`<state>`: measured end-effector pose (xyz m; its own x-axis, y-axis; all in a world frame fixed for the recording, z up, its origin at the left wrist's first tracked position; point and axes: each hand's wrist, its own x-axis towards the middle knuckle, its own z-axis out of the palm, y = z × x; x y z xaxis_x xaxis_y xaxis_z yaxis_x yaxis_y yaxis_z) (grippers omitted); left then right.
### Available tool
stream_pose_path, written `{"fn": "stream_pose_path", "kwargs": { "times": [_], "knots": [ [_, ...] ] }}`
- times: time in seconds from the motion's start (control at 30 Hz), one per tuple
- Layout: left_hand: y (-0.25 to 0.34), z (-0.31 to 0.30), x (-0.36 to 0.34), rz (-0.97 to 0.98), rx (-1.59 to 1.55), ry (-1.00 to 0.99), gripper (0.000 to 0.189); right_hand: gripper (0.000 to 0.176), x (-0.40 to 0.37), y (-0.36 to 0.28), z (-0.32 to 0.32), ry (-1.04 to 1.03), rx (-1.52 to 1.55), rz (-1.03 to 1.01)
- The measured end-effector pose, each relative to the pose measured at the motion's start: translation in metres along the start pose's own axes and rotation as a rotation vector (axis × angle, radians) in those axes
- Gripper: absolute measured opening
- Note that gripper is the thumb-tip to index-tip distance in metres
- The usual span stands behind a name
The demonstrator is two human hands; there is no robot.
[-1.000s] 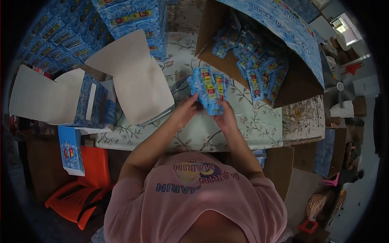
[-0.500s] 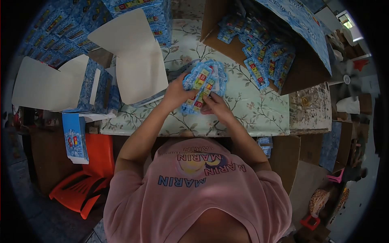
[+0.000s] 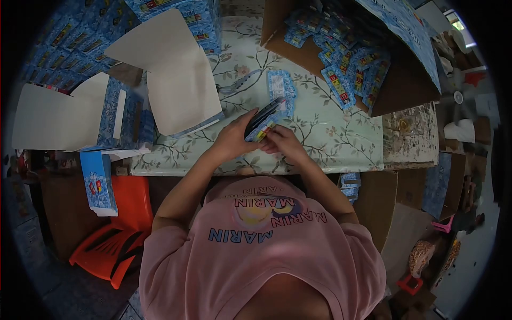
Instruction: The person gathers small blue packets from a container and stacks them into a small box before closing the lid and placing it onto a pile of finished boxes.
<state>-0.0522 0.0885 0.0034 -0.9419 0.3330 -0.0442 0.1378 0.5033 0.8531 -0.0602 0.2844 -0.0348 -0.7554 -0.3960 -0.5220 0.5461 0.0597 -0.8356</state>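
Over the near middle of the table, both hands grip a small stack of blue printed packets (image 3: 262, 127), tilted up so their edges show. My left hand (image 3: 233, 134) wraps the stack's left side with the thumb along the near edge. Fingers of my right hand (image 3: 285, 144) pinch its lower right end. Just beyond, another blue packet (image 3: 281, 85) lies on the flowered tablecloth (image 3: 330, 144), a pale label panel facing up. To its left rests a long, thin tool (image 3: 240, 84), partly behind a white box flap.
An open cardboard box (image 3: 408, 90) at the right holds many loose packets (image 3: 340, 88). Open cartons with white flaps (image 3: 181, 80) stand at the left, before stacked blue boxes (image 3: 69, 42). An orange chair (image 3: 120, 229) is below the table's left side.
The packets, fanned flat before, are now gathered into a stack and tilted on edge. The packet lying beyond and the thin tool are now more exposed.
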Motion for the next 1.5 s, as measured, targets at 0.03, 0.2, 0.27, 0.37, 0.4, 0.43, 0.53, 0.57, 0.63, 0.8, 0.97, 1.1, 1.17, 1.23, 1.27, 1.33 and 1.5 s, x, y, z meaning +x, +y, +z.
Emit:
{"fn": "stream_pose_path", "kwargs": {
  "times": [0.03,0.2,0.27,0.37,0.4,0.43,0.53,0.57,0.63,0.8,0.97,1.1,1.17,1.23,1.27,1.33,1.5],
  "knots": [
    [0.003,-0.003,-0.001,-0.029,0.056,0.009,0.089,0.022,-0.001,0.000,0.006,-0.041,0.064,-0.007],
    [-0.008,-0.012,0.000,-0.162,0.104,0.007,0.089,0.024,0.013,-0.032,-0.047,0.206,-0.450,-0.252],
    [-0.006,-0.006,-0.001,-0.165,0.117,0.061,0.088,0.031,0.031,-0.050,-0.066,0.550,-0.750,-0.420],
    [-0.002,-0.002,0.003,-0.202,0.199,0.069,0.087,0.037,0.065,-0.059,-0.081,0.647,-1.035,-0.397],
    [0.000,-0.001,0.004,-0.199,0.203,0.075,0.087,0.040,0.082,-0.055,-0.084,0.577,-1.094,-0.365],
    [0.001,-0.001,0.004,-0.210,0.241,0.074,0.087,0.036,0.089,-0.056,-0.088,0.589,-1.068,-0.454],
    [-0.006,-0.002,0.000,-0.250,0.258,0.108,0.087,0.018,0.073,-0.065,-0.112,0.466,-0.322,-0.393],
    [-0.008,-0.002,-0.001,-0.269,0.226,0.129,0.087,0.015,0.057,-0.064,-0.121,0.519,-0.379,-0.425],
    [-0.010,-0.003,-0.001,-0.253,0.210,0.151,0.086,0.012,0.021,-0.067,-0.118,0.577,-0.445,-0.450],
    [-0.020,0.008,0.011,-0.105,0.194,0.235,0.090,0.021,-0.027,-0.035,-0.029,0.165,-0.266,-0.131],
    [-0.010,0.001,0.004,-0.005,0.130,0.273,0.104,0.024,0.000,-0.014,0.000,0.131,-0.270,-0.413],
    [0.018,0.011,-0.013,-0.124,0.374,0.207,0.108,0.020,0.042,-0.022,-0.045,0.200,0.007,-0.573],
    [0.012,0.028,-0.014,-0.029,0.532,0.280,0.111,0.025,0.071,-0.045,-0.046,0.552,-0.265,-0.776],
    [0.010,0.036,-0.013,-0.026,0.536,0.292,0.110,0.029,0.098,-0.055,-0.045,0.416,-0.158,-0.762],
    [0.010,0.037,-0.013,-0.025,0.539,0.299,0.109,0.034,0.106,-0.055,-0.043,0.278,-0.053,-0.740],
    [0.007,0.033,-0.013,-0.010,0.533,0.298,0.108,0.037,0.100,-0.060,-0.043,0.107,-0.103,-0.586],
    [0.003,0.009,-0.015,-0.025,0.417,0.175,0.105,0.041,0.046,-0.040,-0.056,-0.096,-0.322,-0.490]
  ]
}}
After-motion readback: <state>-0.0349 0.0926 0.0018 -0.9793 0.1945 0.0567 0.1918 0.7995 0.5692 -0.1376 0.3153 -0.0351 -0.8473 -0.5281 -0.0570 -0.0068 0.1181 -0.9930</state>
